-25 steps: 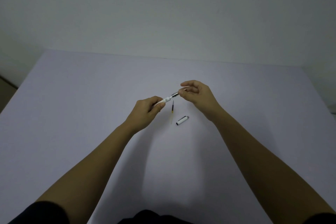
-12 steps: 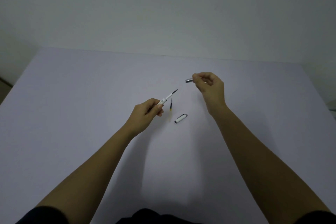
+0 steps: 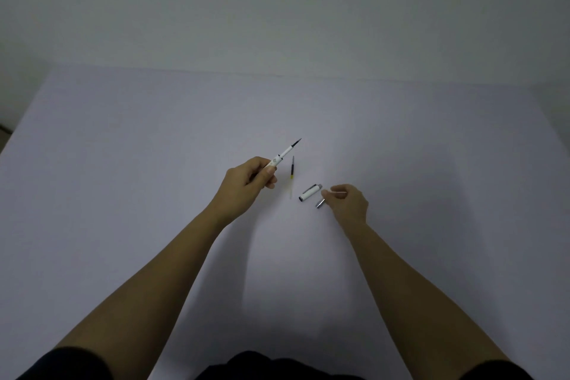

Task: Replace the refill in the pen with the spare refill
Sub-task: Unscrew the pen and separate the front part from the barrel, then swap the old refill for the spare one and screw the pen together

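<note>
The left hand (image 3: 249, 180) is closed around the pen barrel (image 3: 282, 155), refill tip exposed. The right hand (image 3: 347, 202), fingers curled, pinches the metal tip piece (image 3: 320, 203) beside the cap (image 3: 309, 192) mid-tabletop (image 3: 154, 163); the spare refill (image 3: 292, 171) lies between.

Two bare forearms, left hand (image 3: 246, 180), right hand (image 3: 348, 202), dark short sleeves (image 3: 64, 362) at the frame's lower corners

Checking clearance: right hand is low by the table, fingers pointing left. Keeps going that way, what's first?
Likely the pen cap, lying just left of the right hand, whose fingers almost touch it. Depth is unclear.
</note>
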